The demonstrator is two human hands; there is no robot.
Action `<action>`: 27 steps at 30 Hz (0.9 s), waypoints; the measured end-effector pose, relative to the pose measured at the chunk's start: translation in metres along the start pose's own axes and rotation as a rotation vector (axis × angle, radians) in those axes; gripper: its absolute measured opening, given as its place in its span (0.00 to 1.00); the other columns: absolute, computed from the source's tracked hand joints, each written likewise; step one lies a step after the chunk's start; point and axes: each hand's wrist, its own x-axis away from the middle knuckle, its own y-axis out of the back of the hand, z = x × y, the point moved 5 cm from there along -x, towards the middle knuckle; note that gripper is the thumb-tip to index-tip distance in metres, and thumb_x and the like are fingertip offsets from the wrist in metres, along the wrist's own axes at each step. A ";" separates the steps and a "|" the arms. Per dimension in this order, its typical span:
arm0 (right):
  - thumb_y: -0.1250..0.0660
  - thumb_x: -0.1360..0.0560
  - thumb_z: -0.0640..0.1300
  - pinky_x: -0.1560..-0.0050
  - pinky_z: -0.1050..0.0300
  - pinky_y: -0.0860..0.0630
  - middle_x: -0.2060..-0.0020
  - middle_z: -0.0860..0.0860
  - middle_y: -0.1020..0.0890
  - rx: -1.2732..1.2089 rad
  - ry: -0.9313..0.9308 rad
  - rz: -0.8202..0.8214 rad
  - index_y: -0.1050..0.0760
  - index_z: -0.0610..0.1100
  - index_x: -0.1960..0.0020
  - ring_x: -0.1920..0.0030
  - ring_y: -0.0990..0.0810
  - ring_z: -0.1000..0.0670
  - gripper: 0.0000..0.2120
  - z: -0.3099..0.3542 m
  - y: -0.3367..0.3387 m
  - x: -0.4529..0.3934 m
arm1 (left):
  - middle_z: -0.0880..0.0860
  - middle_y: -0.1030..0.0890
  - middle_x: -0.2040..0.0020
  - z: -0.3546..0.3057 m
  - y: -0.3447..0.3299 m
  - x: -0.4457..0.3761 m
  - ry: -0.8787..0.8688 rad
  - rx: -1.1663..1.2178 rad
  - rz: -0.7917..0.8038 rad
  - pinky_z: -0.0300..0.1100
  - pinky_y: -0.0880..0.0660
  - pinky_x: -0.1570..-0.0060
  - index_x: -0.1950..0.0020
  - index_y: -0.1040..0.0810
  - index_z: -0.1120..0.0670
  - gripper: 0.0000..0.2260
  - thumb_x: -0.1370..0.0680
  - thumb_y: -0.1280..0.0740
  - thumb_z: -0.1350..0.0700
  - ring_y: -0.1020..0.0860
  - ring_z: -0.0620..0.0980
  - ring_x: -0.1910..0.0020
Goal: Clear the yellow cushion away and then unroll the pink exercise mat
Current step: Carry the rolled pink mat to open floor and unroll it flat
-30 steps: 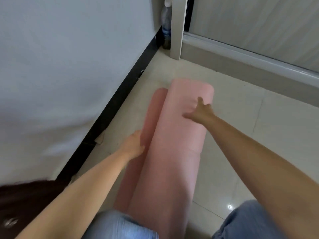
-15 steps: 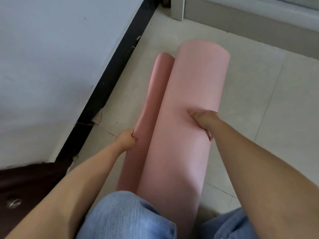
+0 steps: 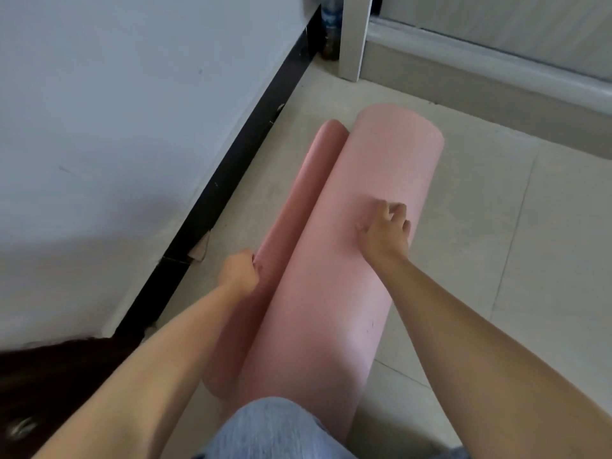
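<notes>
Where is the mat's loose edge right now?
In the head view, the loose edge lies left of the pink roll, toward the wall's black baseboard, pinched by the left hand.

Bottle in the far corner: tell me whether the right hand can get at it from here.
Probably not without moving. The right hand rests on the mat, and the bottle stands well beyond the mat's far end, by the wall.

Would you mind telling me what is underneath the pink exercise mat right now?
The pink exercise mat, still mostly rolled, lies on pale floor tiles, visible all around it. Whatever sits directly beneath is covered. The left hand grips its loose flap; the right hand rests on top.
</notes>
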 end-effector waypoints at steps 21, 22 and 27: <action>0.52 0.21 0.46 0.28 0.35 0.63 0.25 0.48 0.43 0.628 0.505 0.292 0.45 0.41 0.27 0.24 0.53 0.48 0.24 0.059 -0.056 0.041 | 0.55 0.51 0.22 0.016 -0.058 -0.018 -0.382 -0.376 -0.064 0.51 0.53 0.25 0.25 0.43 0.61 0.21 0.19 0.49 0.62 0.56 0.55 0.23; 0.52 0.21 0.50 0.28 0.35 0.63 0.26 0.47 0.41 0.625 0.498 0.261 0.46 0.42 0.27 0.24 0.50 0.47 0.25 0.058 -0.056 0.038 | 0.56 0.49 0.22 0.011 -0.063 -0.023 -0.432 -0.398 -0.046 0.50 0.52 0.25 0.26 0.43 0.62 0.21 0.19 0.49 0.63 0.56 0.56 0.23; 0.54 0.21 0.56 0.28 0.34 0.60 0.32 0.47 0.34 0.709 0.485 0.187 0.45 0.54 0.27 0.30 0.42 0.43 0.23 0.053 -0.043 0.036 | 0.61 0.41 0.25 -0.001 -0.066 -0.029 -0.378 -0.506 0.141 0.47 0.34 0.32 0.27 0.43 0.65 0.22 0.21 0.50 0.66 0.38 0.56 0.27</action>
